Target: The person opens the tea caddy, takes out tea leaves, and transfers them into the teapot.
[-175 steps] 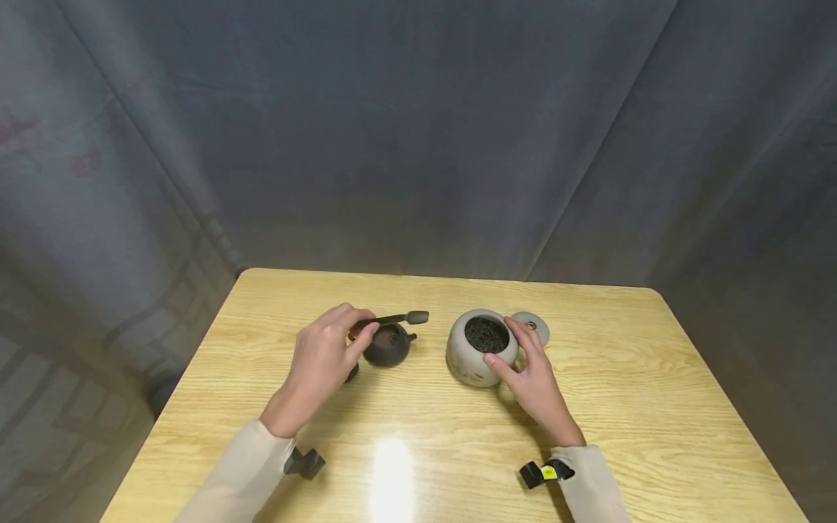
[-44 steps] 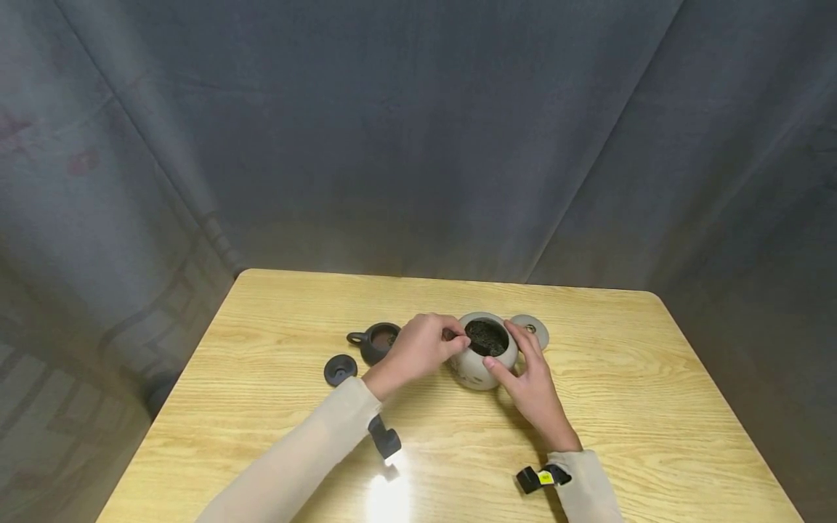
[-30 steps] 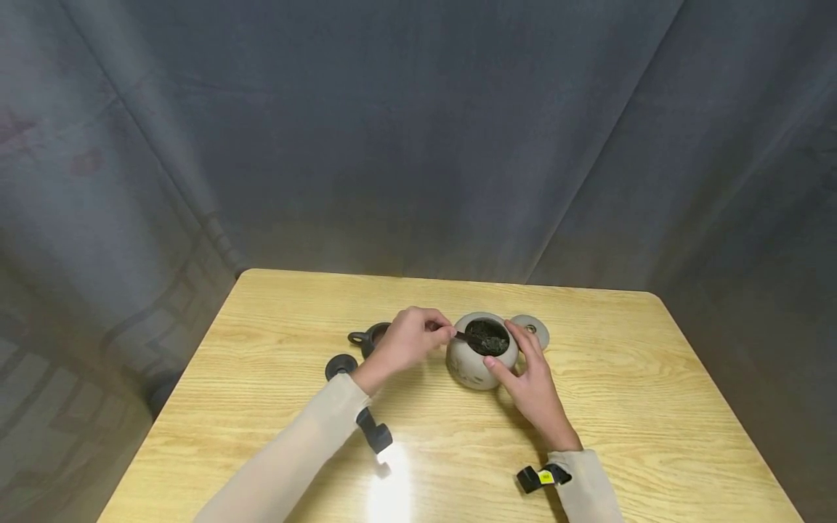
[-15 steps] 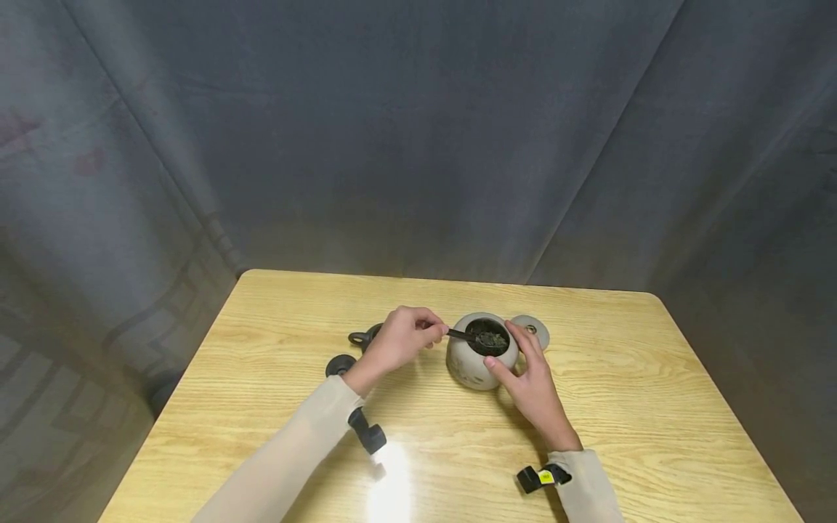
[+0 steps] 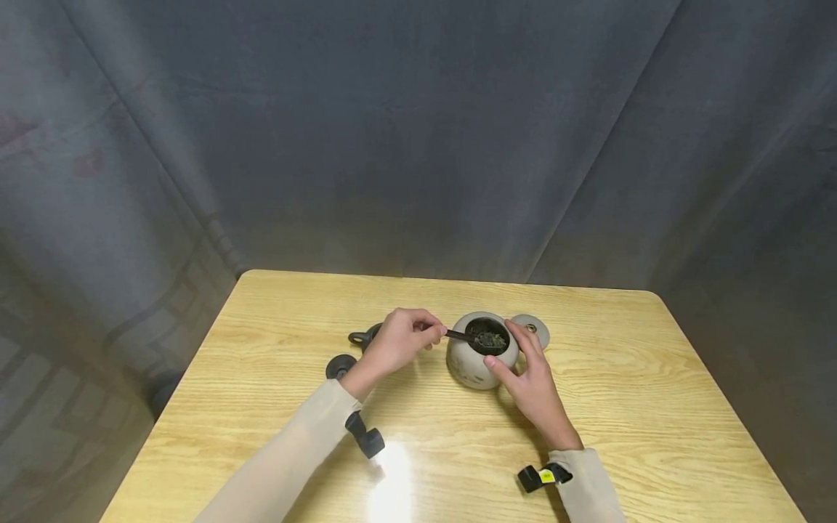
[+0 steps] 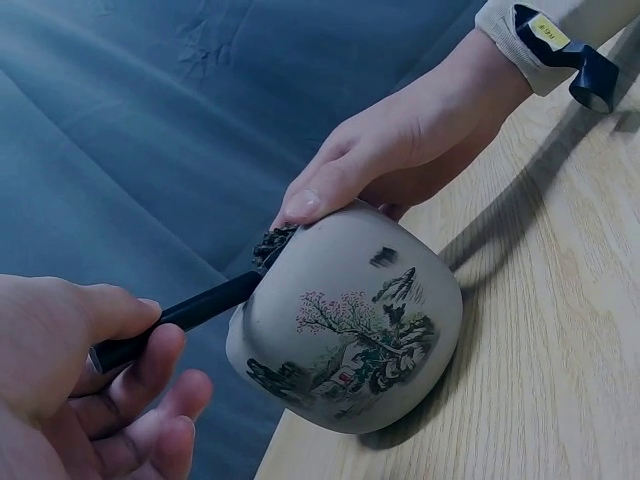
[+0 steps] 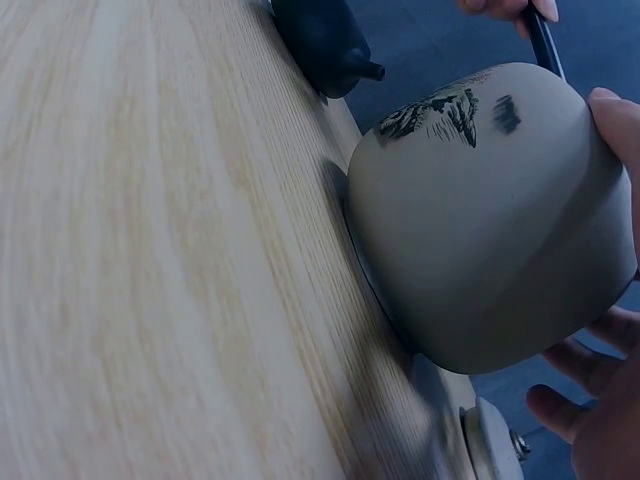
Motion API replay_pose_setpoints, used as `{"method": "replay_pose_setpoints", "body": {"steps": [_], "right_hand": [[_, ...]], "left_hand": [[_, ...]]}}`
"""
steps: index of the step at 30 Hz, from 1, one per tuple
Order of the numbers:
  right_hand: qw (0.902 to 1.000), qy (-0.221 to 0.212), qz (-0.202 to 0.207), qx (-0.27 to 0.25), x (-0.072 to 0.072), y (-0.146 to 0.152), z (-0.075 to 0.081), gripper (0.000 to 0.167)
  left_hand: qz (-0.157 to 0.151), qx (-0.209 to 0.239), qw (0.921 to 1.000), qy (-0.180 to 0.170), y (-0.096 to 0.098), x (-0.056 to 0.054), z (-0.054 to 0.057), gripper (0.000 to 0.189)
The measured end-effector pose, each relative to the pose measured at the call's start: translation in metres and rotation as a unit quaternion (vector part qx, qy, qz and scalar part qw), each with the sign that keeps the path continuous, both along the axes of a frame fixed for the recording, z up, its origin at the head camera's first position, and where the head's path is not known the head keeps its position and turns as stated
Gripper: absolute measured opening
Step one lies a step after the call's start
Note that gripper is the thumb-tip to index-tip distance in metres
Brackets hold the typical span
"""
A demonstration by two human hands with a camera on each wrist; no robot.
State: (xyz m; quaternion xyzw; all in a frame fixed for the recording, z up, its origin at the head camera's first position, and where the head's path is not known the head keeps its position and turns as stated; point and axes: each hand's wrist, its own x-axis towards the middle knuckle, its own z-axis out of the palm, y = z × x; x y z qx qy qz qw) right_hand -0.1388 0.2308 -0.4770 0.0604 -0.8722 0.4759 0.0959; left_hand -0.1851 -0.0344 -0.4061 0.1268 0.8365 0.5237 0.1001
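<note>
My left hand (image 5: 395, 340) pinches a dark tea scoop (image 5: 461, 335) by its handle between thumb and fingers. The scoop reaches over the left rim of a round grey tea jar (image 5: 466, 365). A heap of dry tea leaves (image 5: 492, 341) lies at its far end, inside the jar's mouth. In the left wrist view leaves (image 6: 272, 245) show just above the rim, and a painted landscape covers the jar's side. My right hand (image 5: 532, 381) grips the jar from the right, thumb and fingers spread around the rim. The jar stands on the table.
A dark teapot (image 7: 325, 45) stands left of the jar, mostly hidden behind my left hand in the head view. Its round lid (image 5: 338, 365) lies nearer me. The grey jar lid (image 5: 540, 333) lies behind the jar on the wooden table (image 5: 628, 378).
My left hand has come from over the teapot to the jar with the scoop, then drawn slightly back left, the scoop now bearing leaves. My right hand stays on the jar.
</note>
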Motion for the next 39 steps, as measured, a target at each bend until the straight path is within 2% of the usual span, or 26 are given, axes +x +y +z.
{"method": "replay_pose_setpoints", "body": {"steps": [17,24,29,39], "right_hand": [[0.9999,-0.01,0.004,0.002,0.0,0.001,0.002,0.079],[1.0,-0.003,0.003,0.002,0.0,0.001,0.001,0.078],[1.0,0.001,0.004,0.003,0.0,0.001,0.0,0.078],[1.0,-0.001,0.003,-0.003,0.0,0.0,0.0,0.078]], "left_hand": [[0.015,0.018,0.9997,-0.001,-0.01,0.004,0.004,0.014],[0.02,0.046,0.9988,-0.001,-0.017,0.005,0.008,0.014],[0.031,0.063,0.9975,-0.008,-0.026,0.007,0.008,0.015],[0.046,0.058,0.9972,-0.007,-0.051,0.011,0.002,0.019]]}}
